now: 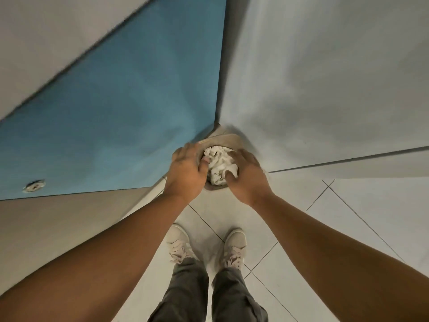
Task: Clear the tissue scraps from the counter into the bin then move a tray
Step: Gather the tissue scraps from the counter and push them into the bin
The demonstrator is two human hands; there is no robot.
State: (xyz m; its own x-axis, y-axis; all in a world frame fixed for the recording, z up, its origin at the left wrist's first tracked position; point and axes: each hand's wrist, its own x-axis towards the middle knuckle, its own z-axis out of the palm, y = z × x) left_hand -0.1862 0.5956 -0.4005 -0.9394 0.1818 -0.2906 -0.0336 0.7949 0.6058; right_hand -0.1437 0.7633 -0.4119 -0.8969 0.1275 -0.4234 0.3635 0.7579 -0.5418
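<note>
A wad of white crumpled tissue scraps (pixel 220 165) sits between my two hands, directly over a beige bin (pixel 226 137) standing on the floor in the corner. My left hand (pixel 186 171) cups the wad from the left, its fingers curled against the tissue. From the right, my right hand (pixel 247 175) holds the same wad with its fingers bent into it. The bin's lid is raised at the back, and most of its opening is hidden by the tissue and my hands. No tray is in view.
A blue panel (pixel 120 112) with a small round metal fitting (pixel 34 185) stands on the left. A pale wall (pixel 325 77) stands to the right. My two feet in pale sneakers (pixel 234 247) stand on the white tiled floor (pixel 348 217) just below the bin.
</note>
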